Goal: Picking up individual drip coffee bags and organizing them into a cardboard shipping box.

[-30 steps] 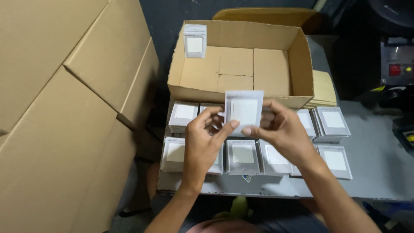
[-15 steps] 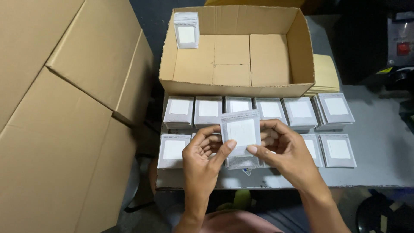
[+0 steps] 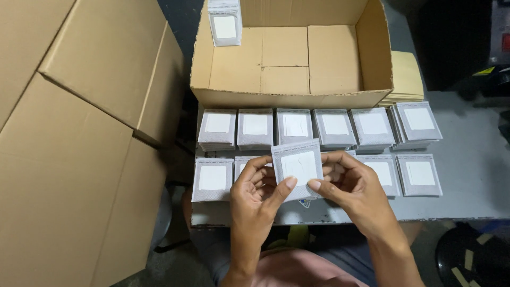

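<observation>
Both hands meet at the lower middle of the frame, holding up a small square grey plastic pouch with a white label [image 3: 297,167]. The left hand [image 3: 258,194] pinches its lower edge, thumb in front and curled fingers behind; the right hand [image 3: 353,188] does the same from the other side, thumb tip pressed on the lower corner. The pouch hangs just above two rows of stacked grey pouches [image 3: 319,128] lying on the grey table [image 3: 473,180]. Above them, at the top centre, stands an open brown cardboard box [image 3: 289,53] with one pouch stack [image 3: 224,22] in its upper left corner. Large flat cardboard cartons [image 3: 69,133] fill the left side.
</observation>
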